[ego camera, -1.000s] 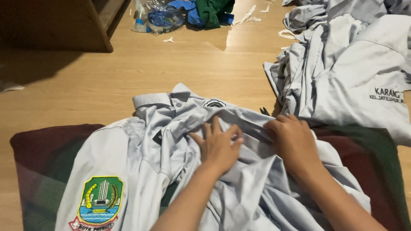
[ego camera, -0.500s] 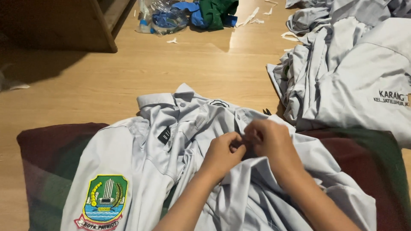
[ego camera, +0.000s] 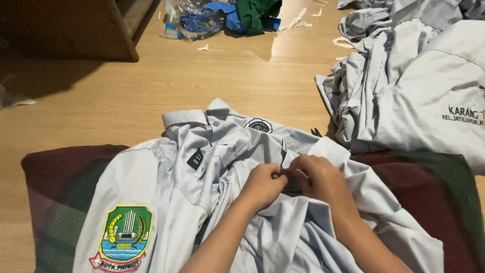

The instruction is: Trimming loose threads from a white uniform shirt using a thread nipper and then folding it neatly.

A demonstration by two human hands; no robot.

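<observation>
A pale grey short-sleeved uniform shirt [ego camera: 212, 172] with a colourful embroidered shoulder patch [ego camera: 123, 237] lies front-up on a dark red and green cloth mat [ego camera: 60, 177] spread on the wooden floor [ego camera: 151, 91]. Just below the shirt's collar [ego camera: 194, 117], at the front placket, the person's left hand [ego camera: 263, 184] and right hand [ego camera: 319, 178] meet, each grip pinched shut on a bit of the shirt's fabric at what seems to be a button; the button itself is hidden. To do this well, the fingers should keep the two placket edges aligned and flat, with the cloth around them smooth. Right of the shirt, a heap of similar grey shirts [ego camera: 414, 86] lies apart on the floor.
</observation>
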